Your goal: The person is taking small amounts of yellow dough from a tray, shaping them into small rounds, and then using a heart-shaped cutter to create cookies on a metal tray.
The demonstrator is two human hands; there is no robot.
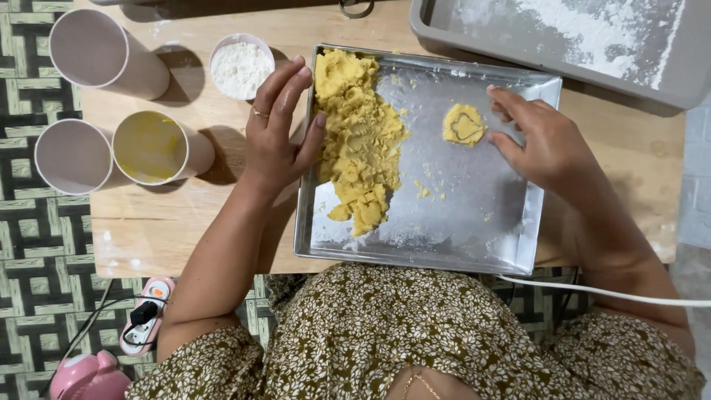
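A square metal tray (474,237) lies on a low wooden table, dusted with flour. A large lump of yellow dough (359,141) fills its left side. My left hand (278,126) rests open on the tray's left rim, fingertips touching the dough's edge. A small flattened piece of dough (464,124) with a heart-shaped cutter pressed into it sits in the tray's upper right part. My right hand (544,141) hovers just right of that piece, fingers spread, holding nothing.
A small white bowl of flour (240,68) stands above my left hand. Three white cups (152,147) stand at the left, one stained yellow inside. A grey floured tray (563,37) lies at the top right. A power strip (147,315) lies on the patterned floor.
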